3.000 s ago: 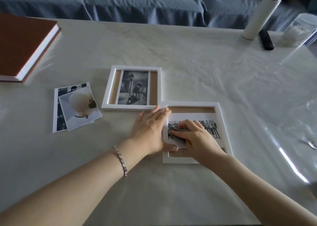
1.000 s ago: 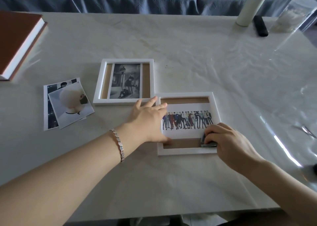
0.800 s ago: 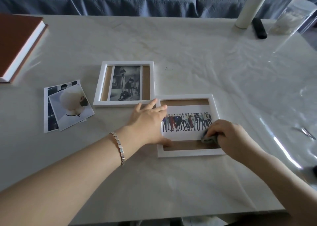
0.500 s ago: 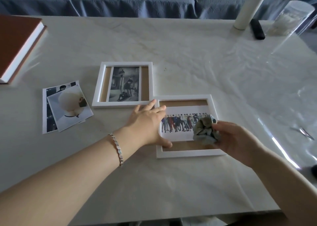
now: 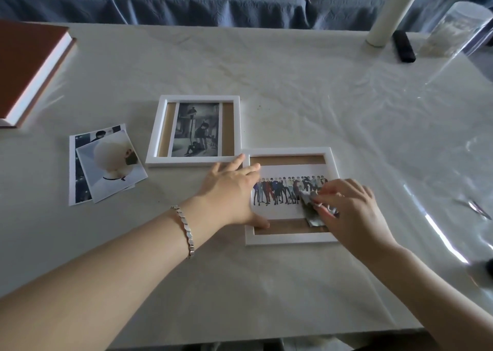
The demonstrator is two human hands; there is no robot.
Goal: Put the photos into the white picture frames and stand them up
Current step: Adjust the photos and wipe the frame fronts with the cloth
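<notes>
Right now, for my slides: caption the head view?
Left hand steadies white frame; right hand presses a grey cloth on its photo.

A pale table [image 5: 266, 70] filled most of the view, covered by a wrinkled clear film [image 5: 400, 110]. At twelve o'clock stood what looked like a sofa [image 5: 213, 1] draped in blue-grey cloth. Light struck a bright streak [image 5: 444, 240] on the film at four o'clock.

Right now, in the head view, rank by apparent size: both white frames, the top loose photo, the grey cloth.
1. Near frame, far frame: near looks bigger, but it's closer; unsure.
2. Top loose photo.
3. Grey cloth, partly under the right hand.
</notes>
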